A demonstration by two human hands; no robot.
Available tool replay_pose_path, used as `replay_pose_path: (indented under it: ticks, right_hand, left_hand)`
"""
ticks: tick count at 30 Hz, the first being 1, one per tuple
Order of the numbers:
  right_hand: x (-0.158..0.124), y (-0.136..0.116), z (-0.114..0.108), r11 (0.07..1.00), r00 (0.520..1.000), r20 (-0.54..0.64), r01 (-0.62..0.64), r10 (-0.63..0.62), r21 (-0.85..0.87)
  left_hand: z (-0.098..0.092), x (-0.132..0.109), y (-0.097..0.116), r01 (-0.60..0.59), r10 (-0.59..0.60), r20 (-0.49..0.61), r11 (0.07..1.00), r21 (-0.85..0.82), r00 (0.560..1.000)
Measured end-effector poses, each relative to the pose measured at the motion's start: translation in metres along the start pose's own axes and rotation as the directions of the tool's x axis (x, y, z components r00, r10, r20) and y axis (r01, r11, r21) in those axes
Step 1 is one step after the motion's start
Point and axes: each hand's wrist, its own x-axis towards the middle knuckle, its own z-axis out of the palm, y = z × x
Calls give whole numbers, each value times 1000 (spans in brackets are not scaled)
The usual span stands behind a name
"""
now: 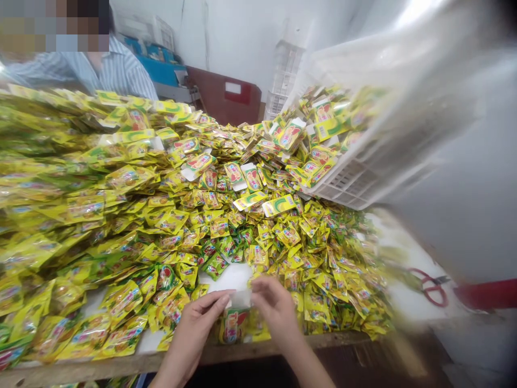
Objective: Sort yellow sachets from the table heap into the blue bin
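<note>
Near the front edge of the table, a small printed carton point(233, 326) stands upright between my two hands, its white top flap raised. My left hand point(196, 323) pinches the carton's upper left side between thumb and fingers. On the other side, my right hand point(277, 310) has its fingers curled at the right edge of the flap. Yellow sachets point(125, 302) with a fruit print lie all around my hands, and a few green sachets point(216, 265) lie just beyond them.
A tilted white plastic crate point(343, 186) at the right spills cartons onto the heap. Several cartons point(252, 178) lie on the sachets. Red-handled scissors point(432, 288) rest at the right on the white tabletop point(407, 242). A person in a striped shirt point(125, 67) is behind the heap.
</note>
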Motion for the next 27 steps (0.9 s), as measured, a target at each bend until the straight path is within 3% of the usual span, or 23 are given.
replay_pose_path:
  ticks: [2, 4, 6, 8, 12, 16, 18, 22, 27]
  right_hand:
    - [1, 7, 1, 959, 974, 68, -224, 216, 173]
    - [3, 14, 5, 917, 942, 95, -334, 321, 220]
    - [6, 16, 9, 934, 956, 32, -292, 291, 204]
    - [8, 16, 12, 968, 982, 23, -186, 185, 169]
    - [9, 13, 12, 988, 990, 105, -108, 97, 109]
    - [11, 13, 12, 984, 990, 66, -131, 123, 122]
    - [12, 14, 13, 978, 989, 59, -145, 138, 147]
    - [12, 12, 11, 986, 991, 55, -124, 119, 113]
    - [9, 8, 6, 976, 984, 58, 176, -170, -126]
  left_hand:
    - [0, -1, 0, -42, 41, 33, 998, 37, 999]
    - [1, 0, 2, -160, 153, 75, 981, 108, 985]
    - [0, 1, 4, -280, 267, 95, 944, 176, 959]
    - [-1, 1, 5, -317, 310, 66, 923, 219, 949]
    - [0, 2, 6, -216, 227, -35, 957, 193, 973]
    - [2, 5, 6, -80, 81, -3, 993, 87, 997]
    - [1, 8, 6, -68, 65, 26, 993, 102, 998]
    - [-4, 11, 7, -196, 178, 96, 950, 242, 979]
    - [-11, 7, 4, -359, 335, 132, 883, 302, 933]
